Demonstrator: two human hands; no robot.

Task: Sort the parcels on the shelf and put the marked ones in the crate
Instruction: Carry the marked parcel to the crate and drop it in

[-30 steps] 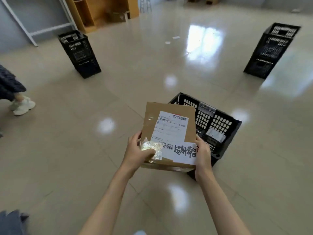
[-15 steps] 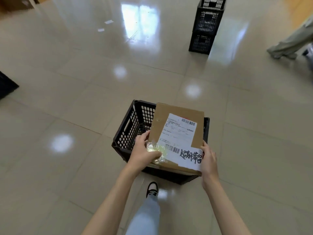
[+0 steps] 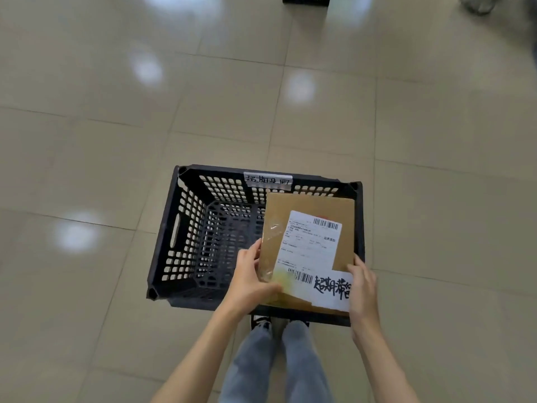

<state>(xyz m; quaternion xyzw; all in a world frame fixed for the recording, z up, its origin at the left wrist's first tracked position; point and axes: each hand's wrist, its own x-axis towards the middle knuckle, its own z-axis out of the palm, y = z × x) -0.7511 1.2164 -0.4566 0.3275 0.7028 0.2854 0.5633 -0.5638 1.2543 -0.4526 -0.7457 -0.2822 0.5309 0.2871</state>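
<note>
One brown parcel (image 3: 308, 228) hangs over the right half of one black crate (image 3: 186, 228), its right edge along the crate's right rim. The left hand (image 3: 250, 282) and right hand (image 3: 361, 289) hold it, fingers clamped on its near corners. The crate's left half lies open, with bare floor (image 3: 116, 141) around it.
</note>
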